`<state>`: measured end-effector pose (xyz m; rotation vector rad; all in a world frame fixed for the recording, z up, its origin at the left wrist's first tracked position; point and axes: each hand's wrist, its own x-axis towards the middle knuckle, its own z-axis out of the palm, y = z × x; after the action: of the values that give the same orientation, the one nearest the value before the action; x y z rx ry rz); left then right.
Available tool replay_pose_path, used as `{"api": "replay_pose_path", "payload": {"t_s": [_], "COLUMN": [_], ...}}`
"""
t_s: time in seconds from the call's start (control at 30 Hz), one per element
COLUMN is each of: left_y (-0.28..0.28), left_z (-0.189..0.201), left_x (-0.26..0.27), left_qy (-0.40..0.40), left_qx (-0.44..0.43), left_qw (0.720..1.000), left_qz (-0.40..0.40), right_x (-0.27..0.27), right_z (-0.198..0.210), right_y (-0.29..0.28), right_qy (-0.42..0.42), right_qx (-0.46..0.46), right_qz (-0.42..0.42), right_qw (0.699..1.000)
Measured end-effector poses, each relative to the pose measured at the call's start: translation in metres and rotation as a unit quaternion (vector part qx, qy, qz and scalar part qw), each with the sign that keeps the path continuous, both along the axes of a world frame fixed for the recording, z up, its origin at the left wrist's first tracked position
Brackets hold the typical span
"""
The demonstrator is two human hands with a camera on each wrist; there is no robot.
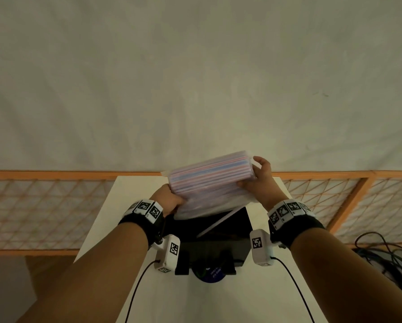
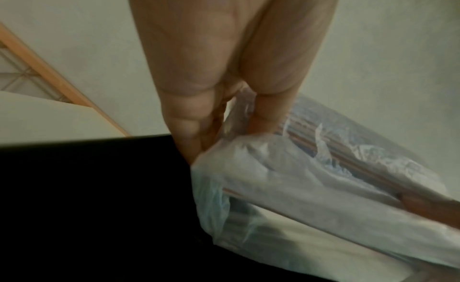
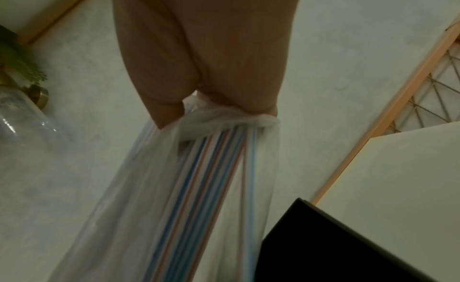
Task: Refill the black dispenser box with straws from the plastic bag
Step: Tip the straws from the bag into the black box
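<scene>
Standing below both grips on the white table, the black dispenser box is open-topped. Above it hangs the plastic bag of straws, left hand and right hand each clutching one end, fingers curled.

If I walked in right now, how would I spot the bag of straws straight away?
Find the white table by the pale wall, with the black dispenser box on it. Just above the box, the left hand and right hand hold the plastic bag. It is the only clear thing there, packed with pink and blue striped straws.
</scene>
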<state>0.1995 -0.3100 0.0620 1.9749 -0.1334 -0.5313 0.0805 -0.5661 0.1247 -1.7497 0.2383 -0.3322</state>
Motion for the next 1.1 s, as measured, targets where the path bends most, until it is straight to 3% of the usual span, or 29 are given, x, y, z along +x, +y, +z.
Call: {"api": "replay_pose_path", "payload": {"t_s": [0.07,0.13,0.3,0.63,0.9,1.1], "left_y": [-0.001,-0.002,-0.002,0.001,-0.002,-0.004], "left_z": [0.036,0.041,0.040,0.033,0.036,0.050], "left_x": [-0.033,-0.040,-0.043,-0.047,-0.057,-0.063], "left_qy": [-0.038,-0.072,-0.099,-0.029,-0.092,-0.149], "left_qx": [0.031,0.070,0.073,-0.007,0.029,0.051], "left_qw": [0.999,0.995,0.992,0.999,0.994,0.987], "left_qz": [-0.007,-0.014,0.010,-0.011,0.055,0.023], "right_x": [-0.001,-0.002,-0.005,-0.008,-0.016,-0.016], "right_z": [-0.001,-0.002,-0.008,-0.004,0.004,0.000], "right_y": [0.000,0.000,-0.001,0.009,0.009,0.006], "right_qy": [0.017,0.036,0.062,0.019,-0.009,-0.017], "right_qx": [0.015,0.014,-0.049,-0.050,-0.056,-0.054], "right_qz": [-0.001,-0.004,-0.036,-0.060,-0.055,-0.073], "right_qw": [1.000,0.999,0.996,0.997,0.997,0.996]}}
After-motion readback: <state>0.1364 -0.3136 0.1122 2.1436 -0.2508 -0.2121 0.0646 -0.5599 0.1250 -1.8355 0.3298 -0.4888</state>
